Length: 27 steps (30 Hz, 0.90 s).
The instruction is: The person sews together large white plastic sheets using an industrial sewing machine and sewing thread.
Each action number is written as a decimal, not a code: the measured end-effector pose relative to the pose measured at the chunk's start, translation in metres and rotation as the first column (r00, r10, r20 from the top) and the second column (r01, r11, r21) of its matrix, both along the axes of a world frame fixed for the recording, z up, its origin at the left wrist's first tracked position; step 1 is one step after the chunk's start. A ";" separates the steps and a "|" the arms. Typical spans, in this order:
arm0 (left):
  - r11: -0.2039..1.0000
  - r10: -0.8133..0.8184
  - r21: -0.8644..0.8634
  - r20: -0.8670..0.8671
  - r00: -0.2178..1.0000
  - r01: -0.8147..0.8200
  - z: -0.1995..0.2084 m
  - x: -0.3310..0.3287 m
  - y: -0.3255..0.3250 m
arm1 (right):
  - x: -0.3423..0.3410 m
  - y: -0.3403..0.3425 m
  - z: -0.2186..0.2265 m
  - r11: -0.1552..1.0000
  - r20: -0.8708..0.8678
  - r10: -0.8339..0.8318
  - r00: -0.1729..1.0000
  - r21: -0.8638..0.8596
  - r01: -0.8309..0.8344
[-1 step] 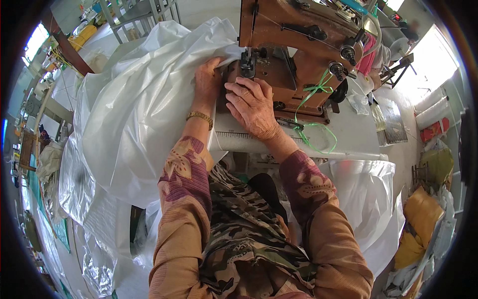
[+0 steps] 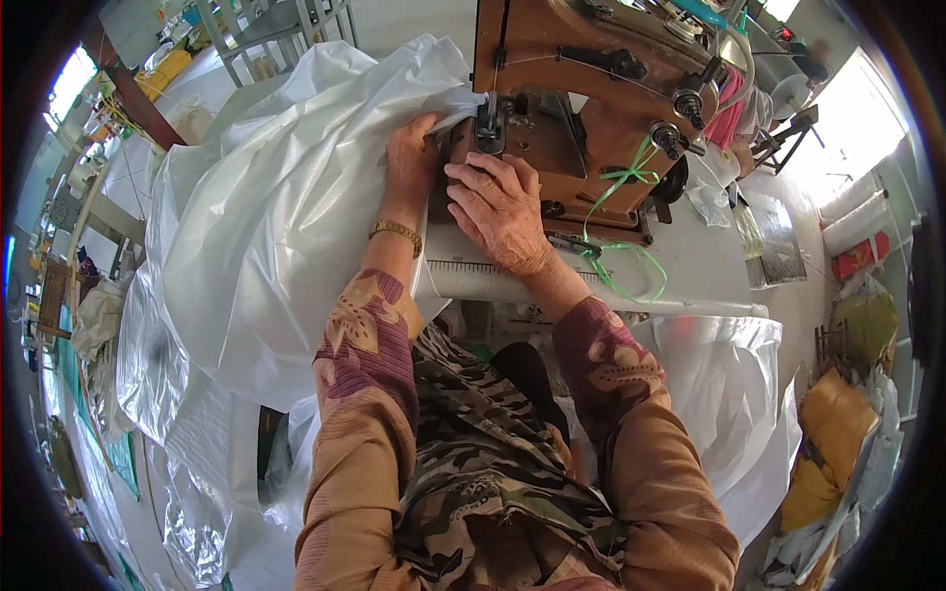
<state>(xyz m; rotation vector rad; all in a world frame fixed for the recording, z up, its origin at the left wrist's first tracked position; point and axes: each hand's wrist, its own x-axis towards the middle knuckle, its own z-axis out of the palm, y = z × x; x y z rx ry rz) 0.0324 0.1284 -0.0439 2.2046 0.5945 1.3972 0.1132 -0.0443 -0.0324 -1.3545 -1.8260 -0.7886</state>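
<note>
A large, crumpled sheet of white translucent plastic (image 2: 266, 227) spreads over the table to the left of a brown sewing machine (image 2: 611, 148). My left hand (image 2: 411, 163) is closed on the sheet beside the machine's bed, a gold-coloured watch band on its wrist. Part of the sheet runs from there toward the presser foot (image 2: 489, 130). Just in front of that foot, my right hand (image 2: 501, 209) rests palm down over the bed's front edge. Its fingers are bent and close together; whatever lies beneath them is hidden.
A printed measuring scale (image 2: 463, 266) marks the table's front edge. Green ribbon (image 2: 631, 177) hangs from the machine. More white plastic sheet (image 2: 724, 394) drapes below the table at right. A grey metal frame (image 2: 281, 34) stands behind, and yellow-brown material (image 2: 828, 433) lies far right.
The thread at the machine's head sits lower at its left end than before. Both hands and the plastic sheet look the same.
</note>
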 end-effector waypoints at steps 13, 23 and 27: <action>0.983 0.181 0.033 0.005 0.983 -0.181 -0.011 -0.025 0.005 | 0.008 0.000 0.000 0.999 -0.029 0.025 0.999 -0.024 -0.025; 0.976 0.208 -0.087 0.075 0.975 -0.201 -0.005 -0.052 -0.014 | 0.013 -0.006 0.000 0.998 -0.067 0.031 0.997 0.056 -0.028; 0.967 0.231 -0.137 0.130 0.964 -0.213 -0.003 -0.050 -0.019 | 0.019 -0.017 -0.002 0.976 -0.113 -0.118 0.987 0.170 0.137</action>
